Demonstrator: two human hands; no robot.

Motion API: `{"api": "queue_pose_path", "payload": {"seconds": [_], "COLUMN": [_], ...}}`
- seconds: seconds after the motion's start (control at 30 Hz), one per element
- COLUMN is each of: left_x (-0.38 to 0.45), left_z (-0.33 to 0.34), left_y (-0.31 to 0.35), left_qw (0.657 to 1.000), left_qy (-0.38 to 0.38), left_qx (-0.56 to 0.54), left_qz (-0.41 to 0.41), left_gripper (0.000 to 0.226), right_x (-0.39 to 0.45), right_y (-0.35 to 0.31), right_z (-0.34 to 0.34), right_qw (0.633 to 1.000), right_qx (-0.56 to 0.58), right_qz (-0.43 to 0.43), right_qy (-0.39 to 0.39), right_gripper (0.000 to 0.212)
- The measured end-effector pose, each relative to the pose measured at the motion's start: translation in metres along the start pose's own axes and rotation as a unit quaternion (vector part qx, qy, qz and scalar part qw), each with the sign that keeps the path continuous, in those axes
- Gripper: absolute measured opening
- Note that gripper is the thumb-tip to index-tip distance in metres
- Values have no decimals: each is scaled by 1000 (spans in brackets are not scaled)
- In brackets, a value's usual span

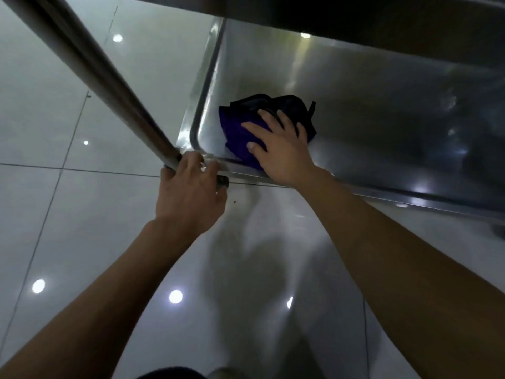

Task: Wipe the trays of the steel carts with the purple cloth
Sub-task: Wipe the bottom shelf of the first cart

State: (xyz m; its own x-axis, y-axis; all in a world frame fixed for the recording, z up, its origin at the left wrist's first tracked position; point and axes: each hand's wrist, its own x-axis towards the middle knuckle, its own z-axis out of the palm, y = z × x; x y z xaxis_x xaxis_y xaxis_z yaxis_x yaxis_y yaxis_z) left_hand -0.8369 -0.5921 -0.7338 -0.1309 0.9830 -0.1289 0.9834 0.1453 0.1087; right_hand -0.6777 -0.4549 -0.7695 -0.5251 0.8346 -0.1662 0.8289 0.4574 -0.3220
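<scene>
The purple cloth [240, 129] lies bunched in the near left corner of the steel cart's lower tray [369, 113]. My right hand [281, 146] lies flat on top of the cloth with straight, spread fingers, pressing it against the tray floor. My left hand [191, 192] curls round the bottom of the cart's corner post [90, 67], right at the tray's front left corner. The far part of the cloth is in shadow and looks almost black.
An upper tray [355, 15] overhangs the lower one and shades its back part. Glossy white floor tiles [68, 228] with bright lamp reflections surround the cart. A dark caster [497, 231] shows under the tray at the right edge.
</scene>
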Motion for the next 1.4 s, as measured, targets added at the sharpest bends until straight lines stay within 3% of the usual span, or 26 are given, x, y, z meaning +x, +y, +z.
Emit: {"api": "queue_pose_path", "payload": {"seconds": [0.23,0.43,0.67,1.1,1.2,1.27,1.33,1.4], "left_x": [24,30,32,26,33,36,37,35], "left_z": [-5,7,11,16,8,2,-2,-2], "left_y": [87,146,156,130,103,77,57,46], "left_qw": [984,984,991,985,987,990,995,998], "left_qy": [-19,-95,-54,-7,22,54,52,28], "left_qx": [-12,24,6,9,-51,-49,-24,5], "left_qz": [176,149,120,170,152,122,79,64], "left_gripper": [42,55,42,55,49,33,26,32], "right_x": [-46,-122,-180,-127,-108,-96,-81,-63], "right_y": [73,169,246,186,164,151,139,124], "right_z": [-17,-36,-60,-47,-40,-37,-35,-33], "right_qw": [997,984,957,968,974,977,982,986], "right_qx": [9,29,61,24,16,4,-5,-6], "right_qz": [75,167,273,247,223,208,188,163], "right_qy": [31,53,73,29,38,41,33,20], "right_gripper": [49,48,47,58,57,55,53,51]}}
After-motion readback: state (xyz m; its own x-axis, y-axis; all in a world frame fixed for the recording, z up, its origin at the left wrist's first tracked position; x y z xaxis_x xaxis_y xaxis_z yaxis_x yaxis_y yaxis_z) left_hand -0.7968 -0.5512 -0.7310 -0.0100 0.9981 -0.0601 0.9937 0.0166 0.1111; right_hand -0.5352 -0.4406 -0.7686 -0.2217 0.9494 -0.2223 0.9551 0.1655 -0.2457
